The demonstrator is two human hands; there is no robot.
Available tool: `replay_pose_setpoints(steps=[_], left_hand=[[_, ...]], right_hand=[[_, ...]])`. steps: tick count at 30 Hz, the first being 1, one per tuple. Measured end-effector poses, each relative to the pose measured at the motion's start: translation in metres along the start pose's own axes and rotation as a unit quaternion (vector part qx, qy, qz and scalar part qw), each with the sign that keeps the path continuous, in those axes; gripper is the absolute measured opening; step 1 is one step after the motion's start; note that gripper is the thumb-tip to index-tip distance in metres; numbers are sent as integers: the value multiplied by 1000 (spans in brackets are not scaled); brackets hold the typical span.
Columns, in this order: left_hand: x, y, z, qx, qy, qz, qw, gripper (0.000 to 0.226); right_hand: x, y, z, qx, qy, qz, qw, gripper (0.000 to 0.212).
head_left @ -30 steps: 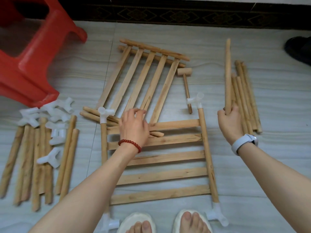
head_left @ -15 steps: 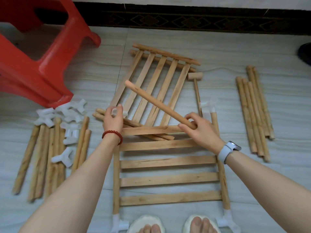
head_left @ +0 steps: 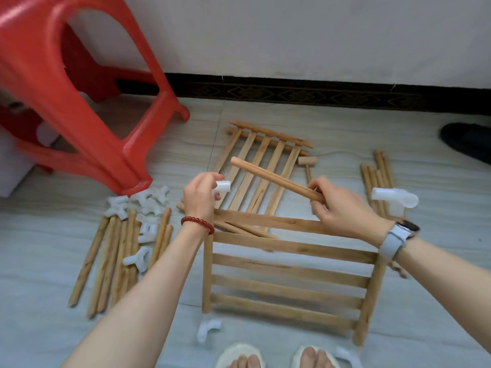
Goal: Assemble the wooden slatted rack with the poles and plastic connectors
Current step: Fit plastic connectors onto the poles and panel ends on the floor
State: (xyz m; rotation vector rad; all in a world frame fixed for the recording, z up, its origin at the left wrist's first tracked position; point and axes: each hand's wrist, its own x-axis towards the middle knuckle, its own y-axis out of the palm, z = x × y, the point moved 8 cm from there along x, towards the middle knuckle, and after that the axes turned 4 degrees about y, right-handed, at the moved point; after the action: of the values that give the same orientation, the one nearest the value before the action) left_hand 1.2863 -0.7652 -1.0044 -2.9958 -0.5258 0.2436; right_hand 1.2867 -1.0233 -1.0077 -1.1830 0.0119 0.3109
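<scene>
From the head view I see my right hand [head_left: 338, 208] pinching a smooth, pale round pole [head_left: 276, 179] slanted above the floor; my left hand [head_left: 200, 197] grips a white plastic connector [head_left: 222, 187] near the pole's free end, not touching.

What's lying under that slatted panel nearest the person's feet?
Poles poke out beneath the near slatted panel's top edge; how far they run under it is hidden.

Your one camera sits on your head, looking forward and steeply down at the floor [head_left: 345, 123] before your feet [head_left: 276, 361]. It hangs near: both forearms reach in from the bottom edge, and the wall [head_left: 292, 35] closes the top.
</scene>
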Motion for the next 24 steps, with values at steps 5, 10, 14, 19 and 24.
replay_pose_setpoints(steps=[5,10,14,19,24], left_hand=[[-27,-5,-52,-38,67,17,997,24],[-53,-21,-50,19,50,74,996,24],[-80,-46,-41,53,58,28,997,36],[-99,-54,-63,-15,83,-14,996,34],[-105,-58,-60,-24,58,20,998,35]], right_hand=[[-45,-60,29,-18,-34,-50,998,23],[-74,-92,50,-57,-19,-36,998,13],[-95,-105,77,-124,-65,-45,989,12],[-106,-97,100,-188,-94,-33,977,17],[-117,-94,103,-178,-101,-52,977,19]])
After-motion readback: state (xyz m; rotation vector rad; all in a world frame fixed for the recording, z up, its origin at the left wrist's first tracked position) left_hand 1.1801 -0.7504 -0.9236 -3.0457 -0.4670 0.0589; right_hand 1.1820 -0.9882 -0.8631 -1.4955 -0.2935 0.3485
